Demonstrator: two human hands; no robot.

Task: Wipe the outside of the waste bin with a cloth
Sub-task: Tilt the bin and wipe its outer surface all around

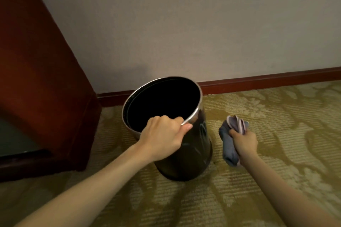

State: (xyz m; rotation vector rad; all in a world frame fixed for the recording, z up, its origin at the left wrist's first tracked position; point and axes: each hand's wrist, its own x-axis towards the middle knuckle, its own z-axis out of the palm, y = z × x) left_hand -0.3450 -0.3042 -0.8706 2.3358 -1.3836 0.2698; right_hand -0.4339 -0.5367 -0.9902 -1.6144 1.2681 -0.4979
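Observation:
A black round waste bin (191, 156) with a shiny metal rim stands on the carpet near the wall, leaning a little to the left. My left hand (163, 135) grips the near side of its rim, fingers inside and thumb outside. To the right of the bin, apart from it, my right hand (244, 141) is closed around a bunched grey-blue cloth (228, 142) with a pale pink edge. The cloth hangs above the carpet and does not touch the bin. The bin's inside looks dark and I cannot see anything in it.
A dark red wooden cabinet (36, 79) stands close on the left of the bin. A plain wall (184, 24) with a red-brown skirting board (267, 81) runs behind. Patterned yellow-green carpet (276, 134) covers the floor to the right and front.

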